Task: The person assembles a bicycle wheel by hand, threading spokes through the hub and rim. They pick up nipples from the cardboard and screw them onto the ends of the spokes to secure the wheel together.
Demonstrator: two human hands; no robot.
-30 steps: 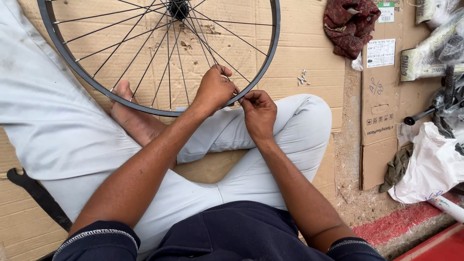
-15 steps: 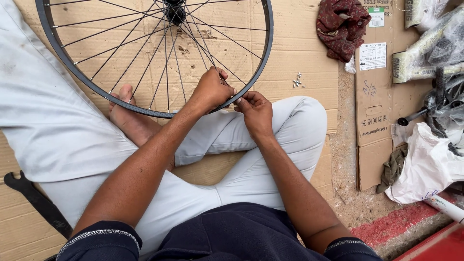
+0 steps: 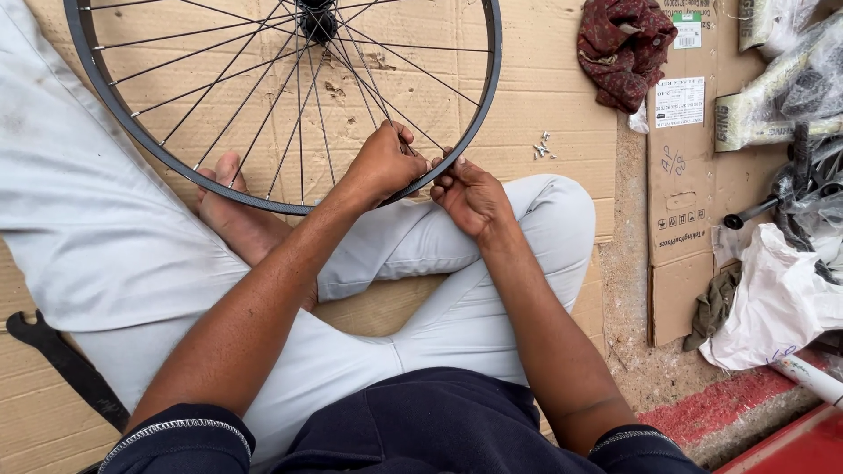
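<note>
Black wheel rim [image 3: 479,132] upright on cardboard [image 3: 562,96] before crossed legs, as a second ago. Left hand [image 3: 384,164] clasped over rim's lower edge, now gripping inside among spokes [image 3: 263,105]. Right hand [image 3: 470,195] just beside, fingertips pinched narrow at rim; held item too small to tell. Tiny screws [image 3: 542,147] nearby.

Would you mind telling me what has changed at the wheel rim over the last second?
Little has changed. The right hand has eased slightly away from the wheel rim, its fingertips pinching something too small to identify. The left hand still grips the rim at the same spot. The wheel, the crossed legs and the small screws on the cardboard stayed put.
</note>
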